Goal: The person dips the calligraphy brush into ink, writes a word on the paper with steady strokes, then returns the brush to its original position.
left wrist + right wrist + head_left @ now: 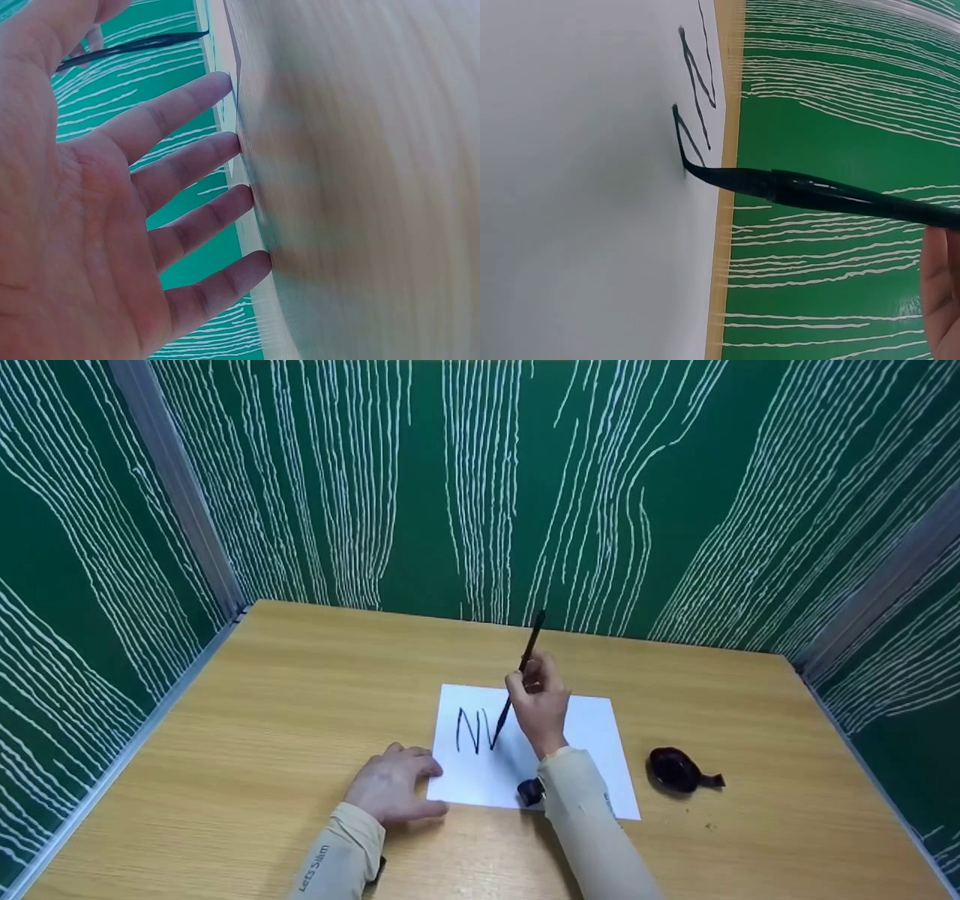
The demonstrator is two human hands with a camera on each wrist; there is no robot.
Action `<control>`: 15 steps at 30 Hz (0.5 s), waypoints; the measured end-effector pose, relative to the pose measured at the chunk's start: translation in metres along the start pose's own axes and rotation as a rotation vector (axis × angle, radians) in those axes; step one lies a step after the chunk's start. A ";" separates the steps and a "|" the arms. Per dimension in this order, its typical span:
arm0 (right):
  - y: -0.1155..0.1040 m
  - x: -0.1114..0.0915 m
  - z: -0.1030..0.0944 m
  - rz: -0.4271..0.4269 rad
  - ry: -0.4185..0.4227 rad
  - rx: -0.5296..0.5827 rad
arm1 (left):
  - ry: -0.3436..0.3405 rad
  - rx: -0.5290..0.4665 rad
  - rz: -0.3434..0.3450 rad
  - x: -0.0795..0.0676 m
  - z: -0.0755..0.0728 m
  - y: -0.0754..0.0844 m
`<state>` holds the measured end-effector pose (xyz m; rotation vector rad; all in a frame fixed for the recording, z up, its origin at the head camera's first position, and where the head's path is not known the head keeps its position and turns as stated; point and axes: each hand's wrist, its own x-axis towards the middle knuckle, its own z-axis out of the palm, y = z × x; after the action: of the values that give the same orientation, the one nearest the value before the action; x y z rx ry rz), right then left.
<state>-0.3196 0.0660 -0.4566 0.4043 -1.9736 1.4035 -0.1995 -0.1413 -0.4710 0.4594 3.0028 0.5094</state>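
A white sheet of paper lies on the table, bearing a black letter N and strokes of a second letter to its right. My right hand pinches a black calligraphy brush by its handle, which leans up and away. In the right wrist view the bent, inked tip of the brush touches the paper at the end of a stroke. My left hand rests at the left edge of the sheet. Its fingers are spread, fingertips down on the table and paper edge.
A small black dish with a short handle, dark inside, sits right of the paper. Small specks lie near it. The wooden table is enclosed by green panels with white wavy lines and by grey posts.
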 end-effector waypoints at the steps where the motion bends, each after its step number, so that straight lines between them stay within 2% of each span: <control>1: 0.000 0.000 0.000 0.002 0.001 0.000 | -0.002 -0.001 -0.002 0.000 0.000 0.000; 8: 0.001 0.001 -0.001 0.007 0.011 -0.010 | -0.012 -0.007 -0.011 0.000 0.000 0.000; 15: 0.004 0.003 -0.002 0.000 0.029 -0.048 | 0.002 -0.005 0.010 0.000 -0.001 -0.001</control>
<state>-0.3231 0.0695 -0.4571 0.3601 -1.9802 1.3524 -0.1995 -0.1424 -0.4704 0.4744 3.0013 0.5188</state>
